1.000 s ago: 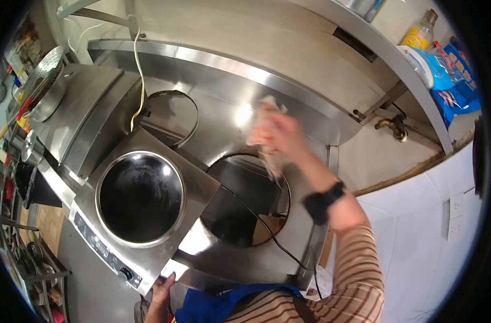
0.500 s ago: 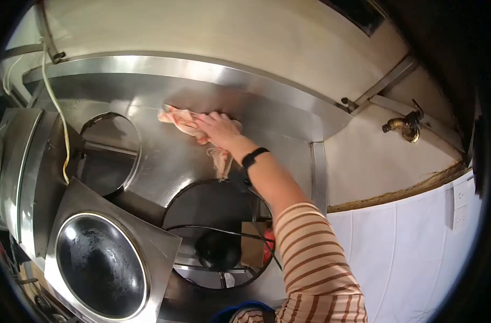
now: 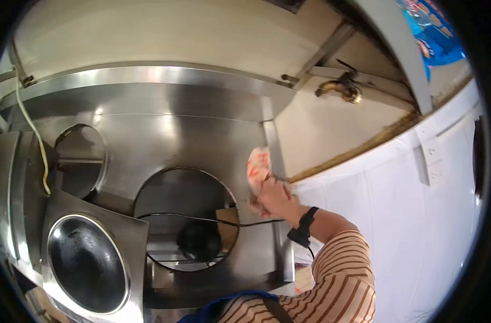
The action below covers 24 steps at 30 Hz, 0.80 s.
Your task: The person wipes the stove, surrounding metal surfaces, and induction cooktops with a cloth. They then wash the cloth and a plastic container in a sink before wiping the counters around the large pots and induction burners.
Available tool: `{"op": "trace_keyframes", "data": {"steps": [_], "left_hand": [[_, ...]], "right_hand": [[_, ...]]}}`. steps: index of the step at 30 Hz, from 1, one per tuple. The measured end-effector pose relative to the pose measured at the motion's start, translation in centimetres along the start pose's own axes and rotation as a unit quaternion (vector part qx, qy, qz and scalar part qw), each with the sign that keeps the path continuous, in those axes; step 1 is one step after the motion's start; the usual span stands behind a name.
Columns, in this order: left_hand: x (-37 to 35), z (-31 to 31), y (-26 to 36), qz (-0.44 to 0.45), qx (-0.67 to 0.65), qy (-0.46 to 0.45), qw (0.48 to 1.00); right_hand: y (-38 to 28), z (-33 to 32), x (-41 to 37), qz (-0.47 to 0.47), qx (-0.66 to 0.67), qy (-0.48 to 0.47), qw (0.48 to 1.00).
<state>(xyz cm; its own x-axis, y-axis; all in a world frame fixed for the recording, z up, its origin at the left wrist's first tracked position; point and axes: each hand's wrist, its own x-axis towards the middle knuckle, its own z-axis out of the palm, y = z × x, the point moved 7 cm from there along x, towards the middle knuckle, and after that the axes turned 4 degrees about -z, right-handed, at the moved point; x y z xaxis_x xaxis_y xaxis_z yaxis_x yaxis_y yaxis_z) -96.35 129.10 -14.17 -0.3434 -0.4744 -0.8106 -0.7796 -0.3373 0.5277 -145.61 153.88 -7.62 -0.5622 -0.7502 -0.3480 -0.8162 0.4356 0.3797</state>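
My right hand [image 3: 276,198] is closed around a pale cloth [image 3: 259,163] with red patches. Part of the cloth sticks out past the fingers, and the hand is slightly blurred. It is at the right end of a stainless steel stove top [image 3: 197,142], by the raised metal edge [image 3: 271,137]. A black band [image 3: 305,222] circles the wrist. Left of the hand is a large round opening [image 3: 170,188] in the steel, crossed by a black cable [image 3: 175,214]. My left hand is out of view.
A steel panel with a dark wok-like bowl [image 3: 86,264] lies at lower left, near a smaller round opening [image 3: 84,145]. A pale cord [image 3: 31,116] hangs at left. A brass tap [image 3: 339,90] is on the right wall, and a blue package [image 3: 439,40] lies at upper right.
My right hand has moved with the cloth from the back middle of the steel top to its right edge, nearer me. The view has shifted to the right.
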Motion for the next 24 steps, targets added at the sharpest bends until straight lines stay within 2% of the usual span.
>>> {"op": "trace_keyframes", "data": {"steps": [3,5,6,7,8,9,10,11,12,14,17,18,20,22,24], "left_hand": [[0.5,0.1,-0.2,0.006,0.006,-0.014,1.000],[0.6,0.0,-0.4,0.006,0.012,-0.019,1.000],[0.7,-0.2,-0.4,0.008,0.017,-0.022,1.000],[0.7,-0.3,-0.4,0.009,0.019,-0.024,0.999],[0.7,-0.3,-0.5,0.008,0.023,-0.027,0.999],[0.7,-0.5,-0.5,0.009,0.026,-0.029,0.999],[0.7,-0.6,-0.6,0.008,0.030,-0.028,0.999],[0.7,-0.7,-0.7,0.006,0.032,-0.029,0.999],[0.5,-0.7,-0.9,0.002,0.035,-0.031,0.999],[0.5,-0.9,-1.0,-0.003,0.041,-0.030,0.999],[0.7,-0.7,-0.8,-0.003,0.048,-0.036,0.998],[0.6,-0.7,-0.9,-0.003,0.050,-0.036,0.998],[0.7,-1.1,-1.0,-0.002,0.050,-0.035,0.998],[0.6,-1.3,-1.2,0.001,0.049,-0.036,0.998],[0.3,-1.6,-1.8,0.003,0.045,-0.038,0.998]], "right_hand": [[-3.3,-0.6,-5.3,-0.116,0.069,0.126,0.983],[-1.6,2.0,-5.6,-0.092,0.189,-0.119,0.970],[-1.1,2.6,-6.0,-0.075,0.252,-0.238,0.935],[2.6,3.8,-4.3,-0.009,0.184,-0.102,0.978],[6.6,4.2,-2.7,0.054,0.109,0.037,0.992],[7.4,-7.5,-2.6,0.027,0.008,0.132,0.991],[11.1,-10.5,-1.6,0.102,-0.098,0.106,0.984],[13.8,-14.3,-1.7,0.164,-0.135,0.194,0.958],[16.8,-16.7,-1.7,0.201,-0.251,0.324,0.890],[22.3,-14.7,1.5,0.243,-0.166,0.169,0.941],[20.2,-12.9,5.7,0.339,-0.291,0.115,0.887],[20.0,-11.0,7.0,0.355,-0.272,0.065,0.892],[18.0,-8.0,8.3,0.328,-0.282,0.134,0.892],[16.5,-1.5,9.3,0.293,-0.214,0.154,0.919],[12.7,1.6,7.3,0.212,-0.138,0.062,0.966]]}}
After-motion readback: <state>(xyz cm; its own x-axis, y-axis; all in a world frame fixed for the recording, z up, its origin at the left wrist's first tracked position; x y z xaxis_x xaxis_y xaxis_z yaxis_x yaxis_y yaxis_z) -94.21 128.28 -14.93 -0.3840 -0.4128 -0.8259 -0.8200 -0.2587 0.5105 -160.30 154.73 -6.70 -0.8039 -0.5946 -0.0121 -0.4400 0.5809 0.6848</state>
